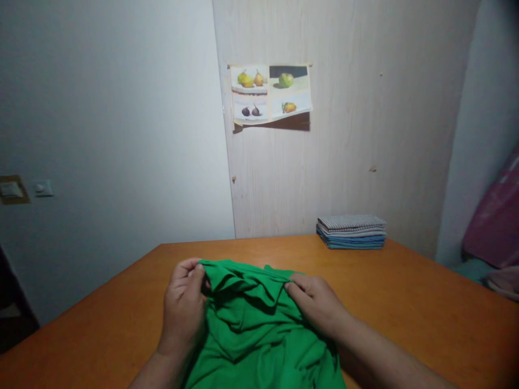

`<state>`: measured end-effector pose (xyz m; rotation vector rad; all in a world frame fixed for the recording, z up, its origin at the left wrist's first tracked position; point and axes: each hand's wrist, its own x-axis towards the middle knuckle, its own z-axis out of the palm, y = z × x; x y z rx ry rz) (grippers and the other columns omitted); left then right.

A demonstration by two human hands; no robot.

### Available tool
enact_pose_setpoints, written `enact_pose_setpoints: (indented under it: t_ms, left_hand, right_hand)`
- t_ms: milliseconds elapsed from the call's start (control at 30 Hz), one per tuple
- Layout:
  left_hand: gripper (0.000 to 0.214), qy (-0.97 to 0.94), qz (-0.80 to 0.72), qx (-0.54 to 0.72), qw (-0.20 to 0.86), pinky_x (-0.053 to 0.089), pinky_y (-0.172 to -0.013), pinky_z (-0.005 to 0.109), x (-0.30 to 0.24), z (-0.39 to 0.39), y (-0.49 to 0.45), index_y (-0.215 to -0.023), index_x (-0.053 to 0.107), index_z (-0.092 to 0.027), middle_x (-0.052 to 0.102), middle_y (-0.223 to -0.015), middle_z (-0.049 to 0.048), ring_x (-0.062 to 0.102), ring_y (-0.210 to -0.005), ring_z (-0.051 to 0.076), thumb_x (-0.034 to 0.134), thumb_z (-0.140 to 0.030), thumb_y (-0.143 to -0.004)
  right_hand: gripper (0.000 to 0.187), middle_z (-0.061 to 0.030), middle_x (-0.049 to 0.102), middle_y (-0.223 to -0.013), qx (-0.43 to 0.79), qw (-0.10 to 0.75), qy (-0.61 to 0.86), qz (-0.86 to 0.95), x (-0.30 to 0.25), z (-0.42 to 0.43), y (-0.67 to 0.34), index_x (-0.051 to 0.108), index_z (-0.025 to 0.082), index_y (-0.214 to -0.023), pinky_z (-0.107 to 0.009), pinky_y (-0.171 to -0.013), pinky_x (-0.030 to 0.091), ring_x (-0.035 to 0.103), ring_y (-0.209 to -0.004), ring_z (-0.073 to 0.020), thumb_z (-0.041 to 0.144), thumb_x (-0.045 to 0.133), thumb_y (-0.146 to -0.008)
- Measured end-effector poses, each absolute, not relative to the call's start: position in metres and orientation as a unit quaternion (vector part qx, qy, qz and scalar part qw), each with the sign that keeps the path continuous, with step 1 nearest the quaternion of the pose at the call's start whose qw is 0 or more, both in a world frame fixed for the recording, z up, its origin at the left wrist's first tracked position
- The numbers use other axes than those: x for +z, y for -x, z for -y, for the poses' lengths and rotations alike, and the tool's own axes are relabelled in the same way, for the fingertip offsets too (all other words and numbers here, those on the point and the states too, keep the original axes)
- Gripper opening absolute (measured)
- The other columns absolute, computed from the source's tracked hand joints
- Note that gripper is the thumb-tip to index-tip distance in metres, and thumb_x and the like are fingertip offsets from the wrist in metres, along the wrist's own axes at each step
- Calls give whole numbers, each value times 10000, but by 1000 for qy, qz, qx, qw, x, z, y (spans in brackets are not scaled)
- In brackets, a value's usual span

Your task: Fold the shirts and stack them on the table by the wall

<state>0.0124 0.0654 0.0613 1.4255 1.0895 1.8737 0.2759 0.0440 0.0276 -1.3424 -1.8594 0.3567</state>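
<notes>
A bright green garment (255,329) lies crumpled on the orange-brown table (405,308), close to the near edge. My left hand (184,305) is closed, pinching the garment's far left edge between thumb and fingers. My right hand (314,300) is closed too, gripping the far right part of the same edge. Both hands hold the cloth a little above the tabletop, and the fabric between them sags in folds. The lower part of the garment runs out of view at the bottom.
A stack of folded cloths (351,231), striped on top and blue below, sits at the table's far edge by the wooden panel. A fruit picture (270,93) hangs on that panel. Pink bedding (497,221) lies at the right. Wall switches (24,189) are at the left.
</notes>
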Motion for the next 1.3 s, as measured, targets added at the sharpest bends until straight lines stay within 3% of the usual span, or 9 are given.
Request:
enact_pose_setpoints:
  t_ms: [233,333,433,567,733,833,967,1200,1300]
  left_hand:
    - [316,-496,-401,712,295,435,-555,202,63,-70,-12,-943,546,-224,592,-710,-50,536,-598,113,680,-495,-849]
    - [428,-577,-391,676,241,526,-744,284,59,-66,-15,-1144,566,-230,687,-993,41,655,-844,179,660,-538,-862]
    - [600,-717,-390,557,155,492,-987,402,53,-67,-16,-1314,578,-248,636,-1282,103,614,-1157,269,753,-481,-789]
    - [330,-774,-390,469,169,493,-978,420,48,-71,-18,-1119,714,-241,708,-1146,94,643,-1097,281,696,-408,-835]
    - [300,-598,-386,535,455,523,-670,299,58,-67,-17,-1014,653,-202,727,-826,33,668,-690,189,701,-444,-843]
    - [345,-517,-362,557,540,497,-598,250,63,-64,-18,-986,619,-191,699,-746,-2,629,-597,150,756,-452,-807]
    - [305,-510,-343,555,561,511,-638,237,61,-64,-21,-912,618,-176,688,-757,0,627,-643,130,730,-453,-852]
    - [344,-497,-286,504,646,567,-773,345,64,-57,-24,-1137,633,-192,748,-940,73,719,-796,203,716,-408,-882]
    - [387,-504,-280,490,653,567,-821,362,68,-54,-22,-1180,626,-186,755,-982,92,728,-833,212,745,-367,-860]
  right_hand:
    - [377,24,492,-644,215,468,497,698,25,-47,-276,504,208,-651,-260,-594,326,490,-657,-151,432,473,-952]
    - [419,30,464,-640,263,495,485,671,23,-48,-276,499,203,-641,-260,-595,334,460,-648,-145,496,500,-941]
    - [450,23,512,-674,354,522,442,638,26,-46,-275,558,190,-706,-261,-609,367,477,-663,-147,582,528,-926]
    - [479,27,537,-678,459,529,399,592,30,-42,-274,579,187,-771,-254,-596,379,482,-644,-139,655,603,-868]
    - [532,57,406,-576,368,529,470,603,21,-51,-277,460,210,-618,-248,-536,295,381,-563,-113,670,624,-830]
    - [399,57,445,-588,265,514,523,626,16,-55,-279,575,204,-749,-251,-539,311,429,-570,-129,588,643,-838]
    - [292,39,510,-659,142,534,537,637,25,-40,-276,640,211,-989,-263,-574,366,495,-610,-147,485,611,-896]
    - [228,-28,662,-846,73,421,456,781,38,-13,-253,705,227,-956,-287,-686,398,583,-774,-178,437,651,-888]
    - [198,-23,651,-798,109,435,477,756,35,-22,-255,677,210,-804,-285,-699,400,579,-764,-170,339,568,-909]
